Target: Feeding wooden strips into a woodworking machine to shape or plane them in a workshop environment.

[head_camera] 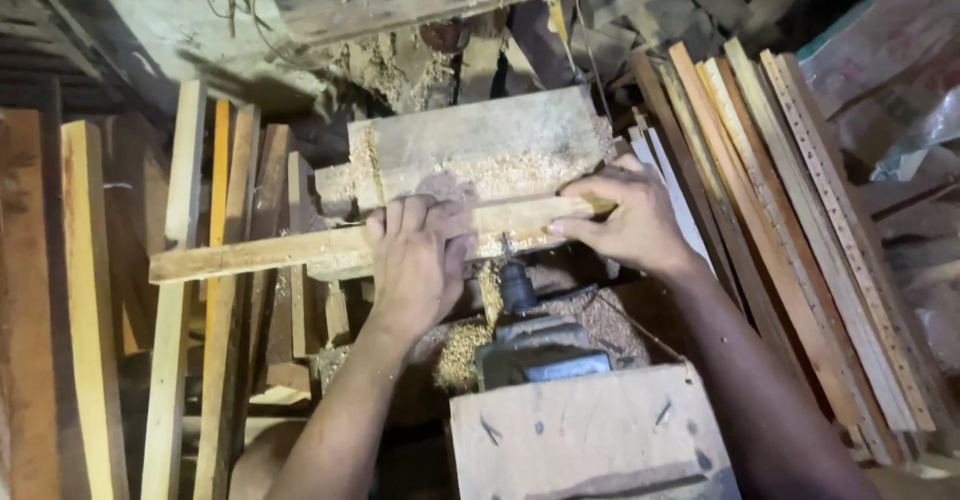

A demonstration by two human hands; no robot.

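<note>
A long pale wooden strip [260,254] lies crosswise on a sawdust-covered work board [480,140]. My left hand [415,260] presses down on the strip's middle, fingers curled over its far edge. My right hand [625,220] grips the strip's right end between thumb and fingers. Just below the strip, between my hands, a dark drill chuck with a bit [516,282] points up at the strip's near edge. The chuck belongs to a grey motor unit [540,350] half buried in sawdust.
Many wooden slats lean on the right [800,240], and more planks stand on the left [180,290]. A pale wooden box [590,440] covers the motor's near side. Rough boards and a plastic sack [890,50] lie at the back.
</note>
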